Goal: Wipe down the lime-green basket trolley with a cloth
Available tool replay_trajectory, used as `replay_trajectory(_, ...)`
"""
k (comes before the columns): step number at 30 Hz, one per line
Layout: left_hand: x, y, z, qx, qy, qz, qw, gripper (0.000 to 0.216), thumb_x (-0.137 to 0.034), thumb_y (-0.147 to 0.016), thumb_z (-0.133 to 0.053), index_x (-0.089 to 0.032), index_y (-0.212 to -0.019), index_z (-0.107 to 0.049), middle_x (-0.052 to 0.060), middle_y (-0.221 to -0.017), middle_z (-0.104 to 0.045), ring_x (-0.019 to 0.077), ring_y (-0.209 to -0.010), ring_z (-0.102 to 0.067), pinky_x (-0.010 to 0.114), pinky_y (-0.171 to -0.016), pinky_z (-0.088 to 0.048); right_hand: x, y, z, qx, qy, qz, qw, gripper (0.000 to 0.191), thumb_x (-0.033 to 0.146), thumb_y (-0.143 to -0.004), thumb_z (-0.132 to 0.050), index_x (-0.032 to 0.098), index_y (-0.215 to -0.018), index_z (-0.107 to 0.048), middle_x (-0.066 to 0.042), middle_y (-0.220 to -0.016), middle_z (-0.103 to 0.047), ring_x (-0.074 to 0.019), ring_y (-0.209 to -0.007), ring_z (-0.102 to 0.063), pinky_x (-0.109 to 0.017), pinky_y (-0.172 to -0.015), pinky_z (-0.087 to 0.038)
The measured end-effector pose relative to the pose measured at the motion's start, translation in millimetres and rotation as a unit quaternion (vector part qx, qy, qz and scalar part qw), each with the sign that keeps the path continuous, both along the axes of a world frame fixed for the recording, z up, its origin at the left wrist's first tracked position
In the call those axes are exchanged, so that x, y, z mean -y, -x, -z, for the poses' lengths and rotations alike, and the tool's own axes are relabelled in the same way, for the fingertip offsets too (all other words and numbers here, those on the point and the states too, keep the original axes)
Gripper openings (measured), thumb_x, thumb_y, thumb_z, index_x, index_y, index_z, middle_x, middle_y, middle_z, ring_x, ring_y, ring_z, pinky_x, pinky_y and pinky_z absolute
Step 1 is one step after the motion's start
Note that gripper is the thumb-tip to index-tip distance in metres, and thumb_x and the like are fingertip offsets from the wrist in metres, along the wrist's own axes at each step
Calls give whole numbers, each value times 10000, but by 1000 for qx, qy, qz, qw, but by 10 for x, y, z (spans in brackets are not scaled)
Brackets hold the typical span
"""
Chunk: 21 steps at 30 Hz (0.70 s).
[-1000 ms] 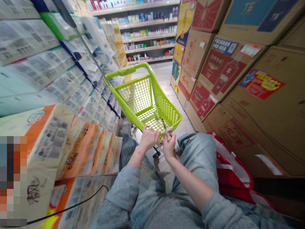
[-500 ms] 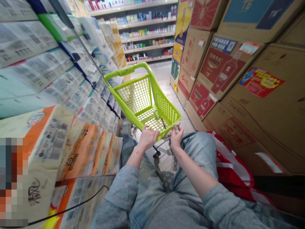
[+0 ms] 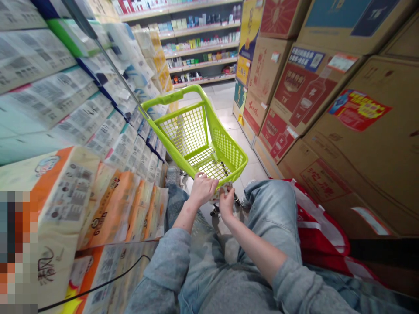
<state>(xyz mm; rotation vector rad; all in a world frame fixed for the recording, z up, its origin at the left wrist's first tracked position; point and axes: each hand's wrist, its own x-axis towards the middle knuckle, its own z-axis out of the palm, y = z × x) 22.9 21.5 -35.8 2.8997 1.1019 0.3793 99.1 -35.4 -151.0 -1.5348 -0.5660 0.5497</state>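
A lime-green plastic shopping cart [image 3: 193,131] stands empty in the aisle in front of my knees. My left hand [image 3: 203,188] curls over the cart's near rim and grips it. My right hand [image 3: 226,201] is closed on a small pale cloth [image 3: 225,189] and presses it against the rim's outer face, right beside the left hand. Both forearms come out of grey sleeves above light blue jeans.
Stacked tissue packs [image 3: 98,183] fill the shelves at left. Brown and red cartons [image 3: 327,109] pile up at right. A red bag [image 3: 321,235] lies by my right leg. Shelves of small goods [image 3: 196,43] close the aisle's far end.
My right hand with the cloth slid right along the cart's rim, then came back left beside the left hand. The left hand stayed on the rim.
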Motion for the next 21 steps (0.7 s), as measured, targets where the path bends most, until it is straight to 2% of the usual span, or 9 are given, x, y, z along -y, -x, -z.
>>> replay_trajectory(5,-8,37,13,-4,-2,7,1000,512,-299,-969,-220,-194,-649,-607,32,-687,-691,159,-696,-538,385,-915,-322,37,4,-181,11,-2,-16,1000,186,356,-819,-459,218,-940,-429,-72,-922,-602,-182,-849,-582,-315,-739,-481)
replay_trajectory(9,1,50,12,-1,-5,6,1000,502,-295,-968,-228,-200,-649,-605,25,-685,-690,158,-699,-538,383,-931,-313,39,-49,-43,20,1,-24,1000,153,320,-801,-459,220,-913,-433,-62,-879,-612,-174,-776,-586,-305,-693,-479)
replay_trajectory(14,3,43,17,9,-2,4,1000,497,-297,-965,-242,-200,-650,-613,30,-695,-695,160,-709,-545,387,-936,-311,16,-226,207,36,41,-26,998,160,305,-738,-494,209,-864,-471,-51,-809,-620,-185,-758,-584,-334,-726,-472)
replay_trajectory(17,-1,41,41,20,2,5,1000,499,-301,-964,-249,-196,-631,-606,35,-679,-691,162,-705,-543,389,-931,-317,-6,-363,187,35,44,9,998,204,334,-747,-481,191,-891,-494,-81,-853,-631,-202,-796,-592,-360,-767,-470)
replay_trajectory(21,-6,40,72,34,1,12,999,498,-296,-965,-251,-191,-622,-597,36,-667,-687,160,-692,-540,396,-924,-322,-54,-550,48,101,7,63,993,251,345,-794,-431,176,-957,-521,-116,-979,-627,-212,-939,-581,-366,-875,-439)
